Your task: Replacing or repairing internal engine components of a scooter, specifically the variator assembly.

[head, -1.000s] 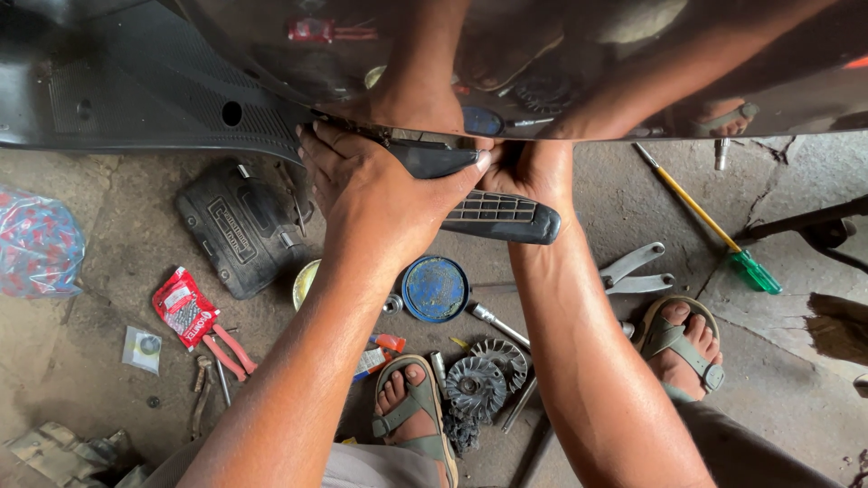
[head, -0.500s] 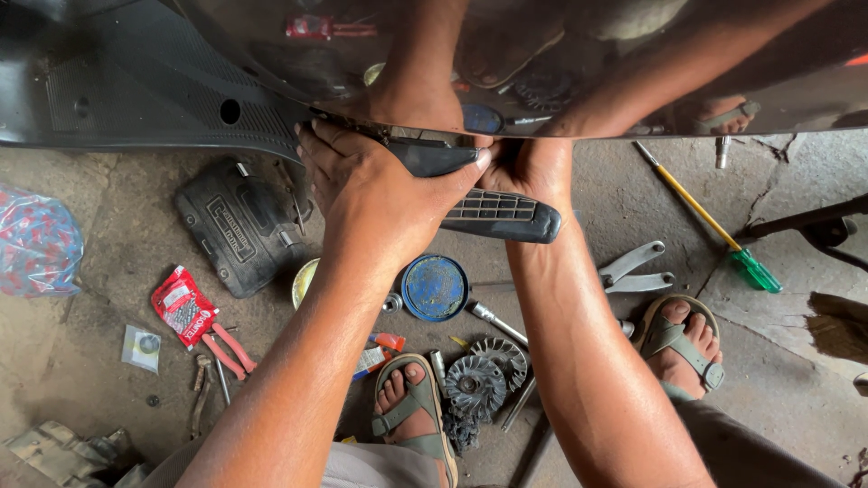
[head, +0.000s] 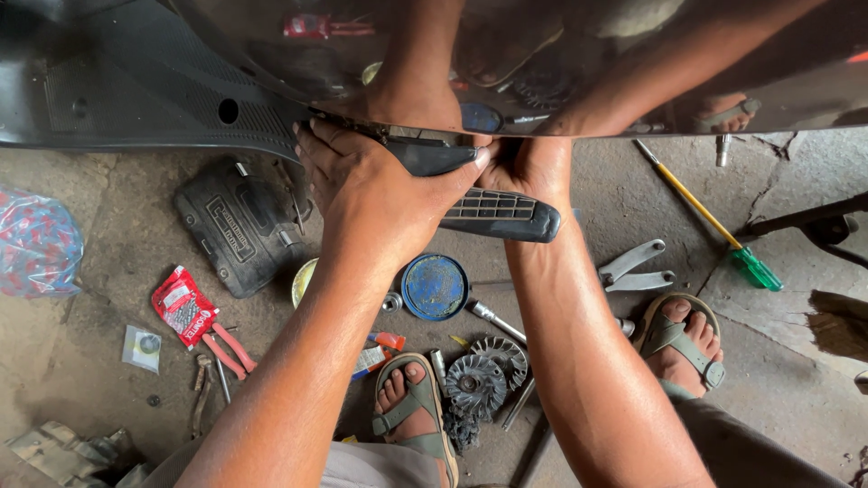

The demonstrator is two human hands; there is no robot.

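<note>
- Because the black footrest panel [head: 495,215] sits tucked up against the lower edge of the glossy dark scooter body [head: 561,54], I judge it a stiff moulded plastic piece, light, a bit slick, and likely to crack at its tabs if bent.
- My left hand [head: 380,194] is wrapped over the panel's near-left end, fingers curled tight on it; my right hand [head: 532,167] presses its middle from behind, though I cannot tell how far those fingers close.
- I would hold it by the thick rim beside the ribbed grille, not by the thin far lip.
- Just below the panel lie a round blue lid [head: 435,286] and a toothed metal fan wheel [head: 476,384] between my sandalled feet.
- To the left rest a black cover plate [head: 237,226], red-handled pliers [head: 224,352] and a red packet [head: 183,307].
- To the right, a green-handled screwdriver [head: 714,230] lies on the cracked concrete floor [head: 787,380], dusty and cluttered, with little room.
</note>
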